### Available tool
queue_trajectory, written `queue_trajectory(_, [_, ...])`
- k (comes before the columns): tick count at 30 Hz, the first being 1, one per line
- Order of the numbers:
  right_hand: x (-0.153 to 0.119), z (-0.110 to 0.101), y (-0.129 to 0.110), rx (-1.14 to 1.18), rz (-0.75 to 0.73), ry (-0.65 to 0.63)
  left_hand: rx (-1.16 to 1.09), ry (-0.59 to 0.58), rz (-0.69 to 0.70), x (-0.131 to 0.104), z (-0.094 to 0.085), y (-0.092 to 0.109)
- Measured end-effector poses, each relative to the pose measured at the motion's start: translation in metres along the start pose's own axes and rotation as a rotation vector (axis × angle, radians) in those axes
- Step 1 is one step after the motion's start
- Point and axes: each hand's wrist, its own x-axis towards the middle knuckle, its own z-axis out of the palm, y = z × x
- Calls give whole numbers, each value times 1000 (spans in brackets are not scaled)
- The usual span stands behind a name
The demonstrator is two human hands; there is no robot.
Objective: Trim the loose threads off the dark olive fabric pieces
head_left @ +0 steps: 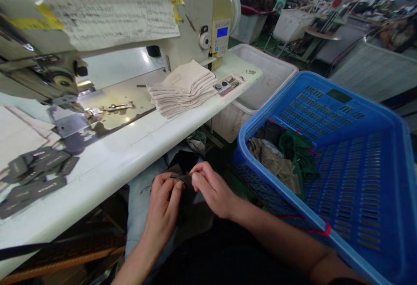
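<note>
My left hand [166, 193] is closed, pinching the edge of a dark fabric piece [187, 191] above my lap. Close by on the right, my right hand [211, 187] has its thumb and fingers pressed together at the same edge; whatever tiny thing it may pinch there is too small to make out. The dark cloth hangs down between both hands over my legs. Both hands are below the front edge of the white sewing table [130, 154].
A sewing machine [130, 20] stands on the table, beside a stack of beige fabric pieces [185, 85]. Dark labelled tabs [35, 172] lie at left. A blue plastic basket [345, 146] holding green and brown cloth stands at right, with a white bin [260, 67] behind it.
</note>
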Motion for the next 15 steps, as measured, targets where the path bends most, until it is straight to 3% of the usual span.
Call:
queue_trajectory(3, [-2, 1, -5, 6, 10, -98, -2, -11, 11, -1, 0, 4])
queue_trajectory(15, [2, 1, -4, 102, 76, -94, -11, -26, 29, -3, 3, 7])
